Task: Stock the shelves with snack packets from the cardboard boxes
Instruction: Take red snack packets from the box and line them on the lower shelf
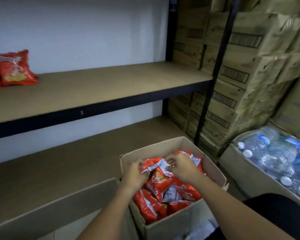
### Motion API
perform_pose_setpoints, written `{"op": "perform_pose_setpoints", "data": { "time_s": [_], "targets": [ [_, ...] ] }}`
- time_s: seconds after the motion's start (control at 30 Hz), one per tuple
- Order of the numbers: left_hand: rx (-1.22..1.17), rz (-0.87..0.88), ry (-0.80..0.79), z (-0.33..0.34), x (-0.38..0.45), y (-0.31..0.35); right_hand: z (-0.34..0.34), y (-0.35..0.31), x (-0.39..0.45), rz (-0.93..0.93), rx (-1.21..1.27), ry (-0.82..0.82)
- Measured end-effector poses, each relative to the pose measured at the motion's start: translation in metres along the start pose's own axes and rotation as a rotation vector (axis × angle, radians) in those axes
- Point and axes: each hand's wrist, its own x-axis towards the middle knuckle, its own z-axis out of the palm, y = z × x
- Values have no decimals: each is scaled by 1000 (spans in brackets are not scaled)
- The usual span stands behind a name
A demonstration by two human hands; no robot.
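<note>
An open cardboard box stands low in front of me, filled with several red snack packets. Both hands are inside it. My left hand grips the left edge of a crumpled red packet on top of the pile. My right hand pinches the same packet's right side, fingers closed on the foil. On the upper shelf, at the far left, two red packets stand leaning against each other. The lower shelf runs behind the box.
A second cardboard box sits to the left of the snack box. At right, a carton of plastic water bottles. Stacked brown cartons fill the space behind the black shelf upright.
</note>
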Motion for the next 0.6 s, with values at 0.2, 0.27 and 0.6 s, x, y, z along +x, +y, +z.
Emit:
{"op": "perform_pose_setpoints", "data": {
  "time_s": [0.2,0.27,0.6],
  "targets": [
    [413,-162,-346,23,-2,-23,48,31,5,-72,-334,-110],
    [510,-209,-428,22,2,-19,61,30,11,-191,-451,-171],
    [630,-200,-726,14,28,-9,88,25,30,-252,-783,-358]
  ]
}}
